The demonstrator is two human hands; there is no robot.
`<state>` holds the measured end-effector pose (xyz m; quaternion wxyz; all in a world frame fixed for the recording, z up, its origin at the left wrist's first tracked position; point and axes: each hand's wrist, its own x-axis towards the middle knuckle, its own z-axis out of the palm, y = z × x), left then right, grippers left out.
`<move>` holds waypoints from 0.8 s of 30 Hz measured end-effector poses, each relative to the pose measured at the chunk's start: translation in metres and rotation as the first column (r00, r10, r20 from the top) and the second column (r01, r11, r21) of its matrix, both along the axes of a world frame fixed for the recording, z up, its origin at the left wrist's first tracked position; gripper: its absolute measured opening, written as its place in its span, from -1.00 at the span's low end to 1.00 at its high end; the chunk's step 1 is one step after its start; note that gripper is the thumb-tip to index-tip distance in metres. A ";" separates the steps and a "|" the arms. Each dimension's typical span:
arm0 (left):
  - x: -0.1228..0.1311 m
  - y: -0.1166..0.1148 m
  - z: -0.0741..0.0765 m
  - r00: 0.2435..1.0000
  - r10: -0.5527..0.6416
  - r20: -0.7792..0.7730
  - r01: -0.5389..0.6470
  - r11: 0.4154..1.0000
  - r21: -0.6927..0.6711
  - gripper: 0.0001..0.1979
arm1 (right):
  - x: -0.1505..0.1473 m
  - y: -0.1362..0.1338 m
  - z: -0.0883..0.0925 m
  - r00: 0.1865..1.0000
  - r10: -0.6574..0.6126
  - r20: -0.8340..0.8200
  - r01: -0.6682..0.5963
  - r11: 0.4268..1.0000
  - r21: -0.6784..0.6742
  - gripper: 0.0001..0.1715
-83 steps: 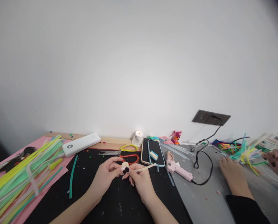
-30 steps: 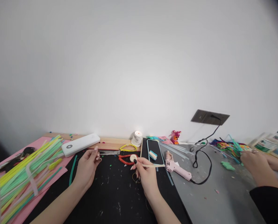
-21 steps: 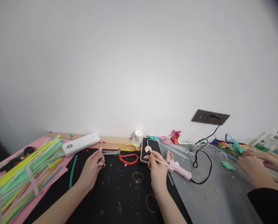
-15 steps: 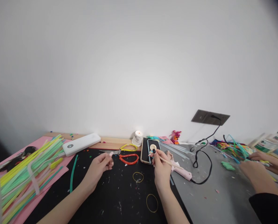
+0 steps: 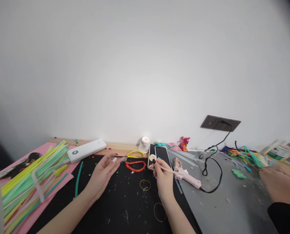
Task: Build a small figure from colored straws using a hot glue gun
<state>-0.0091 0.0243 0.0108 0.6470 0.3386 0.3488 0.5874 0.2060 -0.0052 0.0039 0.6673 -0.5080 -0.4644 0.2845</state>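
Note:
My right hand (image 5: 163, 179) is closed on a thin wooden stick (image 5: 170, 170) that carries a small cream disc (image 5: 151, 157) at its far tip. The disc hovers over the near end of two phones (image 5: 162, 153) that lie side by side. My left hand (image 5: 103, 174) is open, its fingers stretched toward the blades of scissors (image 5: 134, 166) with one red and one yellow handle loop. The fingertips are close to the blades; I cannot tell if they touch. Both hands are over a black mat (image 5: 125, 208).
A bundle of coloured straws (image 5: 30, 182) lies left on pink paper, near a white power bank (image 5: 86, 150) and a green straw (image 5: 78, 178). Two rubber bands (image 5: 145, 185) lie on the mat. A pink glue gun (image 5: 185, 177) with black cable, a candle (image 5: 144, 144) and another person's hands (image 5: 278, 185) are nearby.
My hands have parted. The right hand carried the stick and disc rightward to the phones. The left hand let go and reached out open toward the scissors. Rubber bands now show on the mat.

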 end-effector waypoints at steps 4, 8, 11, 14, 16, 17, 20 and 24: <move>-0.001 -0.003 0.004 0.981 -0.146 0.127 0.163 0.977 -0.141 -0.68 | -0.002 0.000 0.000 0.998 0.055 0.035 -0.054 0.998 -0.046 -0.78; 0.000 -0.006 0.001 0.919 -0.392 -0.026 0.385 0.911 -0.148 -0.78 | -0.002 0.000 0.002 0.999 0.047 0.010 -0.047 0.998 -0.050 -0.77; 0.002 -0.006 -0.005 0.829 -0.395 -0.395 0.404 0.913 -0.064 -0.76 | 0.002 0.000 0.004 0.998 -0.033 -0.057 0.032 0.999 -0.025 -0.78; 0.000 -0.003 -0.009 0.618 -0.133 -0.774 0.334 0.937 0.105 -0.77 | 0.010 0.001 0.008 0.987 -0.160 -0.032 0.161 0.987 0.012 -0.73; -0.006 -0.001 -0.009 0.473 0.066 -0.879 0.251 0.946 0.206 -0.79 | 0.018 0.003 0.009 0.968 -0.249 0.024 0.248 0.968 0.044 -0.69; -0.009 0.000 -0.008 0.406 0.128 -0.905 0.212 0.950 0.229 -0.80 | 0.022 0.004 0.009 0.957 -0.287 0.044 0.284 0.957 0.061 -0.67; -0.018 0.003 -0.007 0.222 0.231 -0.947 0.124 0.957 0.262 -0.76 | 0.032 0.006 0.006 0.930 -0.363 0.055 0.357 0.929 0.100 -0.60; -0.024 0.009 -0.012 0.122 0.350 -0.929 0.123 0.923 0.364 -0.68 | 0.041 0.008 0.003 0.893 -0.440 0.096 0.427 0.895 0.128 -0.54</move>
